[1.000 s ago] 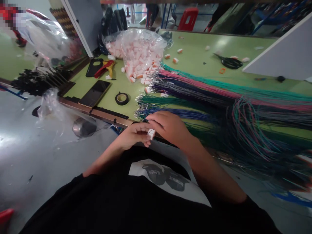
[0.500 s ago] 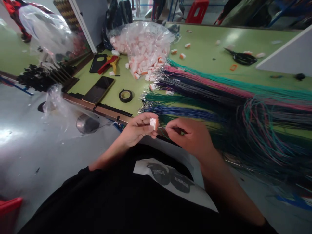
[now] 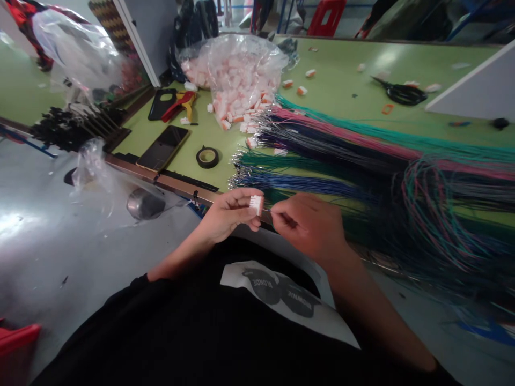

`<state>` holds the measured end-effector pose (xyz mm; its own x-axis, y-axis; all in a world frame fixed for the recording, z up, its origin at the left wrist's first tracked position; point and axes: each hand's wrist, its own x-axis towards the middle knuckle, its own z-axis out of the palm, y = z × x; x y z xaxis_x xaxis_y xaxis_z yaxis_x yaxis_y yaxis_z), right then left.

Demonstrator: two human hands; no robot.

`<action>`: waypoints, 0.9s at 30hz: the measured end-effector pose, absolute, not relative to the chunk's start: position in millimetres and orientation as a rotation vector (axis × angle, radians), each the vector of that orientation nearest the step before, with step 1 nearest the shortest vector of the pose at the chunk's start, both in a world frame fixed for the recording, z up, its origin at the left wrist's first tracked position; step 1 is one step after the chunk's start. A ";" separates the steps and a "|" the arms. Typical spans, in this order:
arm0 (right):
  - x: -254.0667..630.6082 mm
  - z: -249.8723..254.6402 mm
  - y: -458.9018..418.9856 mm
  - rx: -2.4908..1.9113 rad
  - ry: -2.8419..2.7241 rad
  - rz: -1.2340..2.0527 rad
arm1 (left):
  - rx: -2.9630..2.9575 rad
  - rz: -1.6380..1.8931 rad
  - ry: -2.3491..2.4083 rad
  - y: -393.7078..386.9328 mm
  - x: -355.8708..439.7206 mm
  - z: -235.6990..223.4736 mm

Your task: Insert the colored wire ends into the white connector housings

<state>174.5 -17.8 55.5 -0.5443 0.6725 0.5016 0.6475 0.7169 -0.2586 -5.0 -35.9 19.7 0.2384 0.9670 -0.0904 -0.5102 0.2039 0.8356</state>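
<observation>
My left hand point(image 3: 227, 214) pinches a small white plastic connector point(image 3: 256, 204) at the near edge of the green table point(image 3: 333, 91). My right hand point(image 3: 309, 225) is closed in a pinch on a thin wire point(image 3: 274, 213) whose tip points at the connector, a finger's width away. Behind both hands lie bundles of blue wires point(image 3: 298, 183), dark green wires point(image 3: 281, 161), purple, pink and teal wires fanned across the table, their metal tips pointing left.
A clear bag of white-and-orange connectors point(image 3: 237, 75) stands at the back, with loose ones around it. A tape roll point(image 3: 207, 157), a phone point(image 3: 163, 147), a red-and-yellow tool point(image 3: 179, 104), scissors point(image 3: 400, 92) and a grey board point(image 3: 478, 88) lie on the table.
My hands rose from my lap and drew apart; the left turned the connector upward. My right hand, pinching the wire, has since moved its tip closer to the connector.
</observation>
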 end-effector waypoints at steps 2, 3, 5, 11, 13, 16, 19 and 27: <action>175.1 53.6 -17.7 -0.938 -2.348 0.006 | 0.755 1.140 0.727 -35.0 -5.9 20.1; 175.2 52.8 -17.7 -0.926 -2.350 -0.001 | 0.743 1.128 0.729 -34.8 -6.4 20.5; 174.9 51.4 -18.0 -0.920 -2.351 0.011 | 0.718 1.110 0.724 -34.7 -7.1 21.4; 174.1 48.7 -18.0 -0.922 -2.308 0.106 | 0.690 1.089 0.704 -36.6 -7.5 22.0; 174.3 48.1 -16.6 -0.919 -2.329 0.133 | 0.703 1.062 0.696 -36.9 -8.1 21.6; 174.4 46.0 -15.3 -0.890 -2.359 0.111 | 0.715 1.013 0.679 -37.3 -8.6 21.2; 173.4 42.2 -17.7 -0.880 -2.396 0.035 | 0.720 1.001 0.691 -36.8 -7.0 20.1; 195.1 50.1 6.5 -0.984 -2.527 0.644 | 0.824 0.913 0.725 -32.7 -13.3 17.0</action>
<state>195.1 6.5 50.1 -0.6961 0.7007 0.1566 0.5401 0.6548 -0.5287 -13.3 -32.7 17.0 0.4281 0.8844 -0.1859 -0.3818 0.3634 0.8498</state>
